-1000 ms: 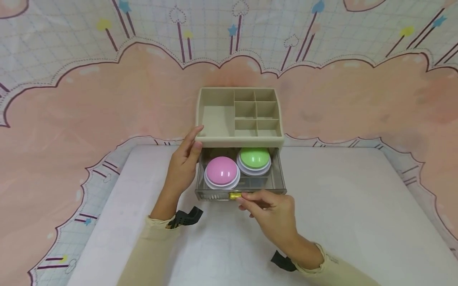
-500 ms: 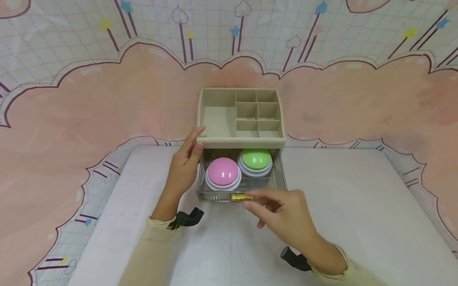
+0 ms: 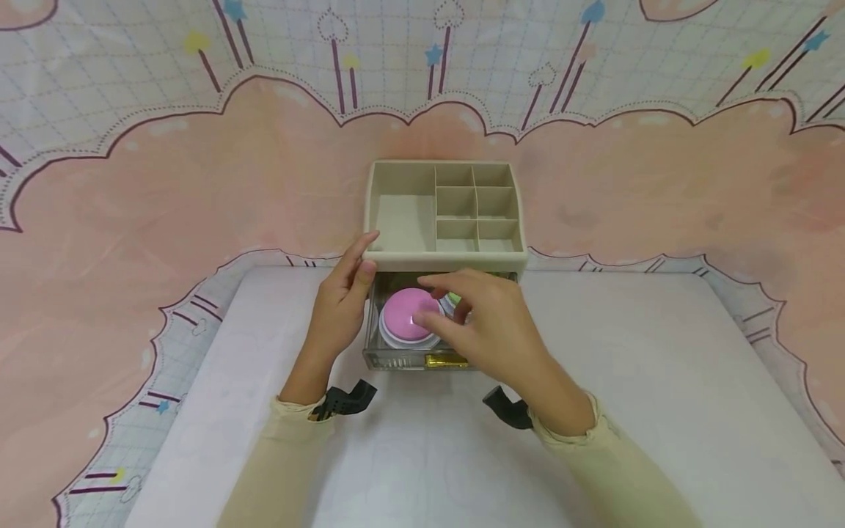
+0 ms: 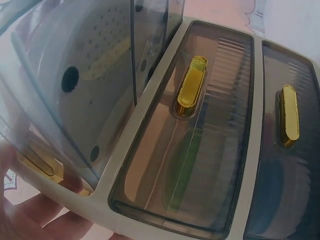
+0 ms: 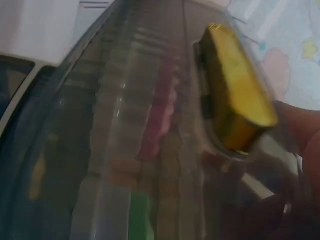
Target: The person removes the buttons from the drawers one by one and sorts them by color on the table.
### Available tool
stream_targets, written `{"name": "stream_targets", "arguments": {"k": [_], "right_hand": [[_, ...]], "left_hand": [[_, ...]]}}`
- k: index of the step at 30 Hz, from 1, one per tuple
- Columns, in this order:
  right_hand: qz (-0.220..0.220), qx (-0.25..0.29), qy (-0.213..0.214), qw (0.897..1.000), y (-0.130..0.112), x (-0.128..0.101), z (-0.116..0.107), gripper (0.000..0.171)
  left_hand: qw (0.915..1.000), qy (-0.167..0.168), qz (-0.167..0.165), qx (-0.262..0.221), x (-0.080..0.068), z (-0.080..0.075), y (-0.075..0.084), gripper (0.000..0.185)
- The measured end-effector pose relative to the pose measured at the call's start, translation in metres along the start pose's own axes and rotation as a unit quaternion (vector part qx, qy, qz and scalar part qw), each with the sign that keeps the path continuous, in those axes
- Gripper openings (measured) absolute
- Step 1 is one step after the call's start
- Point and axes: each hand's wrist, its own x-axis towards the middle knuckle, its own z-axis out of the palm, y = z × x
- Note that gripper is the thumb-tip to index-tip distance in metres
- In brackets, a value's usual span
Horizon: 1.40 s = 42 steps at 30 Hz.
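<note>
Pink dome (image 3: pixel 404 312) in drawer (image 3: pixel 396 358), right hand (image 3: pixel 485 326) spread above it, left hand (image 3: pixel 339 304) flat against organizer (image 3: pixel 445 258)

drawer (image 3: pixel 396 352) open above | pink dome (image 3: pixel 407 314) fills left | organizer top (image 3: pixel 449 258) overhangs rear
</note>
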Motion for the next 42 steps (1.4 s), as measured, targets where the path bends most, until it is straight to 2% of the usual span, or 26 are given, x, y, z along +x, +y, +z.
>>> {"name": "stream_targets", "arguments": {"k": [4, 7, 16, 23, 27, 32, 42], "right_hand": [[0.044, -0.045, -0.086, 0.994, -0.001, 0.016, 0.008, 0.050], [0.059, -0.060, -0.126, 0.988, -0.002, 0.022, 0.012, 0.059], [0.068, -0.051, -0.170, 0.982, 0.002, 0.027, 0.016, 0.066], [0.073, -0.062, -0.210, 0.973, 0.002, 0.028, 0.020, 0.064], [0.088, -0.060, -0.218, 0.970, 0.001, 0.029, 0.021, 0.065], [0.084, -0.061, -0.214, 0.971, 0.001, 0.029, 0.022, 0.063], [0.059, -0.084, -0.172, 0.980, 0.002, 0.025, 0.020, 0.060]], "left_hand": [[1.0000, 0.001, -0.002, 0.001, 0.001, -0.001, -0.001, 0.043], [1.0000, 0.000, -0.004, -0.003, 0.001, -0.001, -0.001, 0.043], [0.9999, -0.001, -0.007, -0.014, 0.002, 0.000, 0.002, 0.042], [1.0000, 0.003, -0.002, -0.006, 0.001, 0.000, 0.001, 0.042], [1.0000, 0.004, 0.001, -0.004, 0.002, 0.000, 0.000, 0.043], [1.0000, 0.002, 0.000, -0.007, 0.002, 0.000, 0.000, 0.043], [1.0000, 0.001, -0.001, -0.005, 0.002, -0.001, 0.000, 0.043]]}}
